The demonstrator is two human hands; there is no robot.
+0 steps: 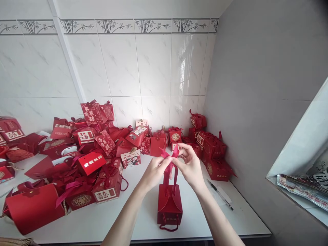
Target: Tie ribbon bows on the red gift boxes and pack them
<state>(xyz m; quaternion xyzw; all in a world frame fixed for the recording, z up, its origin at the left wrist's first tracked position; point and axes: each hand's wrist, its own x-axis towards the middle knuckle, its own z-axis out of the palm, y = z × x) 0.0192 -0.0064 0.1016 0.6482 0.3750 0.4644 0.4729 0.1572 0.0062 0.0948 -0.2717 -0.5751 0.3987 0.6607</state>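
Note:
A small red gift box (169, 201) stands upright on the white table near its front edge. A dark red cord handle (169, 228) hangs at its near side. From the top of the box, a red ribbon (175, 176) runs up to both hands. My left hand (156, 169) pinches the ribbon between thumb and fingers. Close beside it on the right, my right hand (189, 164) pinches the ribbon too, its thumb almost meeting the left one. The ribbon's ends stick up above the fingertips, and the crossing between the thumbs is partly hidden.
Many red gift boxes (84, 164) are heaped across the left and back of the white table (143, 218). Another stack of boxes (217, 169) stands at the right by the grey wall. A black pen (220, 194) lies on white paper. Newspapers (302, 189) rest in the right-hand recess.

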